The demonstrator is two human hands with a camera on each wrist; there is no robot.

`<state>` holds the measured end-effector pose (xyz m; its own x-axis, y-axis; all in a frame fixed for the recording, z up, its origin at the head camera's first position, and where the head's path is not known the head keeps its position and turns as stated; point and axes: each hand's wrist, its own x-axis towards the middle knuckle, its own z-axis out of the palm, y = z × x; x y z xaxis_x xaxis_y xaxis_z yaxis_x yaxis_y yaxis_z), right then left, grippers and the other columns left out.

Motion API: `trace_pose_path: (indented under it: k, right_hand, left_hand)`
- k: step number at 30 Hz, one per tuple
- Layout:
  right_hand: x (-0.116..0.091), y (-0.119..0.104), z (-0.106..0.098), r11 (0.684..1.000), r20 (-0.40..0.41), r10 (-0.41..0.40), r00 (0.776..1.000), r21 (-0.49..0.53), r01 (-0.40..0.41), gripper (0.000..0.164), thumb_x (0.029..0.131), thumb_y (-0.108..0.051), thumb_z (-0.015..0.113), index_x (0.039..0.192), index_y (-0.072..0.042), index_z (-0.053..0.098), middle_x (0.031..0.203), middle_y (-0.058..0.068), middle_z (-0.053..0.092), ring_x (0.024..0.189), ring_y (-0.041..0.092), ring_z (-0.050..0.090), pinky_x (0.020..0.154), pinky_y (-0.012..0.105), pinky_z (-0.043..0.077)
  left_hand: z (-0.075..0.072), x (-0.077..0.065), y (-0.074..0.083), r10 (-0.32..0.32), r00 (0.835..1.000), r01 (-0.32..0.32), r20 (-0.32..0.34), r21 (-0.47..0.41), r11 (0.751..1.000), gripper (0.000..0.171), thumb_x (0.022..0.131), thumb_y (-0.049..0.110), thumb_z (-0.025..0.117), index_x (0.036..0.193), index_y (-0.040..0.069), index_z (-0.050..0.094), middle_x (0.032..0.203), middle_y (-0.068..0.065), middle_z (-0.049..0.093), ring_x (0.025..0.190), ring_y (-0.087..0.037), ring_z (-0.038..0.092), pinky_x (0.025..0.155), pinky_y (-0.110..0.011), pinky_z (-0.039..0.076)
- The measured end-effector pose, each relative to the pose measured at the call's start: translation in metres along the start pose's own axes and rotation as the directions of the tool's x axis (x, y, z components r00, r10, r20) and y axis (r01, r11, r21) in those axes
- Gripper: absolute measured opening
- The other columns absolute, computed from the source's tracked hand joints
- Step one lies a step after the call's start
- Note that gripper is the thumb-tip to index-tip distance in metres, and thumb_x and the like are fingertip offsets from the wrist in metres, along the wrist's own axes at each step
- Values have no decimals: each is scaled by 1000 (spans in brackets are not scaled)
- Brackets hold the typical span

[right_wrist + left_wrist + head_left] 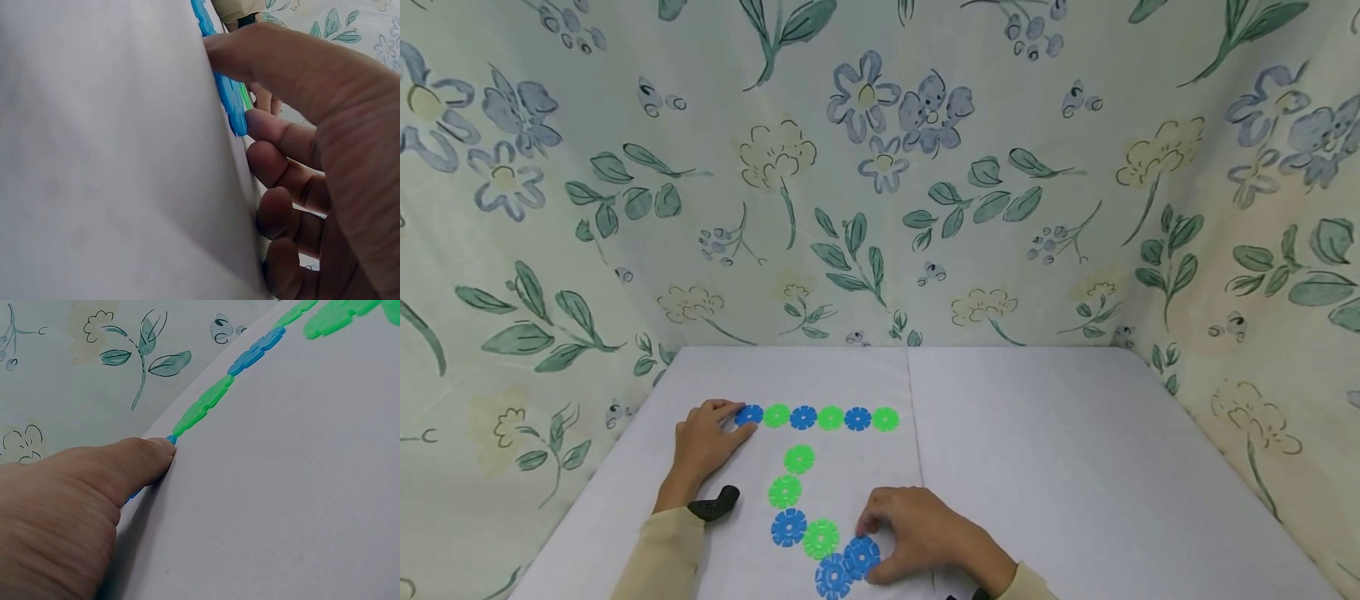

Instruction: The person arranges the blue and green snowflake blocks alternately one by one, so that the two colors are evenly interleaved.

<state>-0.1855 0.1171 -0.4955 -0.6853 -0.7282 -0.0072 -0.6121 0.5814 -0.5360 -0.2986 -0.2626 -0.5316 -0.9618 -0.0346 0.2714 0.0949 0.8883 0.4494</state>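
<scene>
My left hand pinches a blue snowflake-shaped plastic disc between thumb and fingers. That disc forms the left end of a straight row alternating blue and green, with a green disc at its right end. Nearer me, my right hand holds another blue disc by its edges, thumb below and fingers above. It touches or overlaps a neighbouring blue disc; I cannot tell which. In the left wrist view the thumb hides most of the held disc.
Between the hands lie a green disc, a second green disc, a blue disc and a third green disc. White cloth covers the table, with a crease down the middle. A floral curtain surrounds its back and sides.
</scene>
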Motion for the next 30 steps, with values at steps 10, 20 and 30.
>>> trace_pose_path:
  k: [10, 20, 30]
  right_hand:
    - [-1, 0, 1, 990, -36, -95, 995, -104, 91, 36, 72, -54, 82, 99, -35, 69, 96, -26, 60, 83, -12, 53, 76, 13, 46]
    - [-2, -1, -1, 986, -51, -123, 991, -119, 116, 36, 71, -53, 83, 98, -33, 69, 93, -27, 61, 82, -13, 53, 75, 11, 45]
    - [-3, -2, -2, 973, -116, -173, 978, -173, 152, 37, 69, -55, 83, 97, -34, 69, 91, -28, 62, 79, -14, 55, 70, 6, 41]
  left_hand:
    - [1, 0, 0, 1, 1000, -1, -8, -6, 1000, 57, 88, 47, 73, 134, 15, 65, 136, -18, 57, 121, -40, 51, 92, -56, 33]
    - [0, -1, 1, -9, 1000, 9, 5, -11, 1000, 57, 89, 48, 72, 135, 15, 64, 137, -19, 56, 122, -40, 50, 93, -56, 32]
    - [1, 1, -2, 0, 1000, 0, 5, -9, 1000, 58, 89, 50, 71, 135, 16, 64, 137, -18, 57, 122, -40, 51, 94, -57, 32]
